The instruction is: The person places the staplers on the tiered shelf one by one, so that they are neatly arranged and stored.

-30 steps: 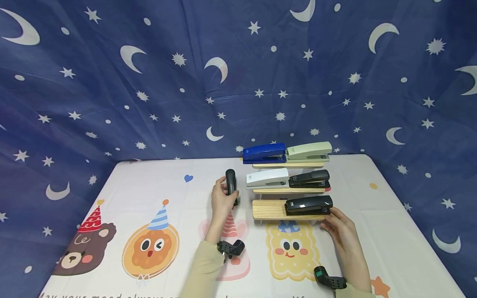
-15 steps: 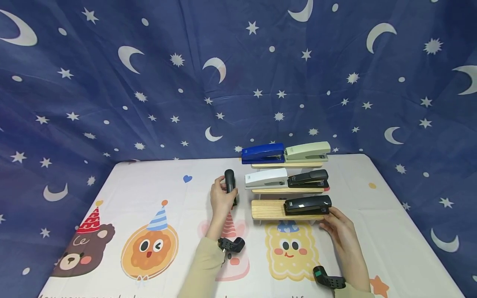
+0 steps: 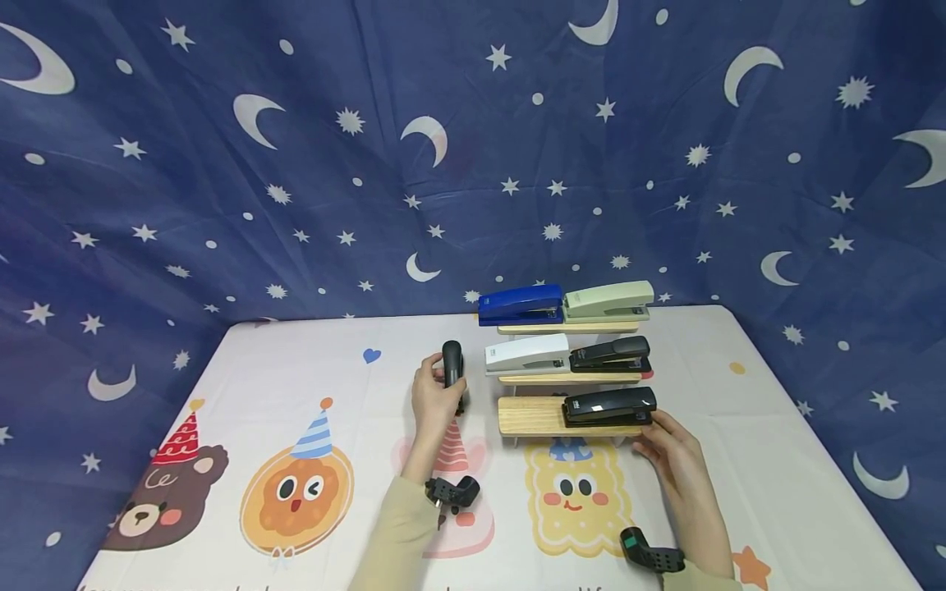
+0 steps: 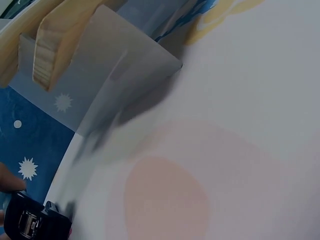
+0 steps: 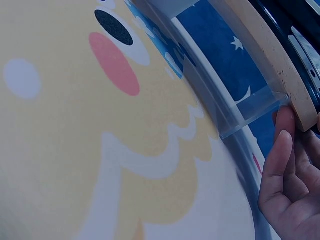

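My left hand (image 3: 436, 398) grips a black stapler (image 3: 453, 361) just left of the tiered rack, the stapler's length pointing away from me. Only fingertips and one end of this stapler (image 4: 37, 222) show at the lower left of the left wrist view. At the right end of the rack's lowest wooden shelf (image 3: 532, 416), my right hand (image 3: 676, 451) holds the board's corner. Its curled fingers meet the shelf end (image 5: 300, 107) in the right wrist view. Another black stapler (image 3: 609, 407) lies on that shelf's right half, beside my right fingertips.
The middle tier bears a white stapler (image 3: 528, 355) and a black stapler (image 3: 612, 355). On the top tier sit a blue stapler (image 3: 521, 305) and a pale green stapler (image 3: 608, 302). Clear supports (image 4: 110, 65) carry the boards. A starry blue curtain (image 3: 332, 164) hangs behind the table.
My left hand has shifted slightly left and towards me, with the black stapler still in it. My right hand stays at the shelf's end.
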`<act>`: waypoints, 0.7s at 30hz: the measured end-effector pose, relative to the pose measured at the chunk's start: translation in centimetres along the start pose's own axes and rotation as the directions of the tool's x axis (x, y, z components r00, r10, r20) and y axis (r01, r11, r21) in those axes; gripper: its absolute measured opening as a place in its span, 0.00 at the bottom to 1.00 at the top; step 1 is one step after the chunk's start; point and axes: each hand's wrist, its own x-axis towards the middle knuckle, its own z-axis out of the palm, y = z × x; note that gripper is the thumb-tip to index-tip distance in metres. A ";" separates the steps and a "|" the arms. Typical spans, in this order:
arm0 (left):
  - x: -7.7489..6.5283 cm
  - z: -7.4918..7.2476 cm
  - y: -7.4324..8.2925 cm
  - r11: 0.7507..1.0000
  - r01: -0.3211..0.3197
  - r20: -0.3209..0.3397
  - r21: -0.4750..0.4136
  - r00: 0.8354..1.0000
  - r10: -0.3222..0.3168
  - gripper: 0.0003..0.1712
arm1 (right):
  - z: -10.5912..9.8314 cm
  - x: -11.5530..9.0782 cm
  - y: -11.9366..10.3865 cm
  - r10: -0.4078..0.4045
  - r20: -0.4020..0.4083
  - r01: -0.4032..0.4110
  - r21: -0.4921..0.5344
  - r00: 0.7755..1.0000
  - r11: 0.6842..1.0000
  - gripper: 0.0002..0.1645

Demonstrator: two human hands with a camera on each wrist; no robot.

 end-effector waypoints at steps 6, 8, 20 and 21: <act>-0.5 -0.5 -0.3 1.000 -0.002 0.007 0.006 1.000 0.002 0.34 | 0.0 -0.1 0.0 0.000 -0.001 0.000 0.006 1.000 1.000 0.14; -0.8 -0.7 -0.3 1.000 0.003 0.012 -0.004 1.000 -0.002 0.34 | 0.0 -0.1 0.0 0.001 -0.001 -0.001 0.003 1.000 1.000 0.14; -2.2 -2.0 -0.5 0.999 0.024 0.004 -0.038 1.000 -0.024 0.34 | 0.0 -0.2 0.0 -0.012 0.008 0.012 0.001 1.000 1.000 0.15; -2.3 -2.1 -0.5 0.999 0.025 0.007 -0.040 1.000 -0.025 0.34 | 0.1 -0.2 0.0 -0.013 0.008 0.013 -0.002 1.000 1.000 0.15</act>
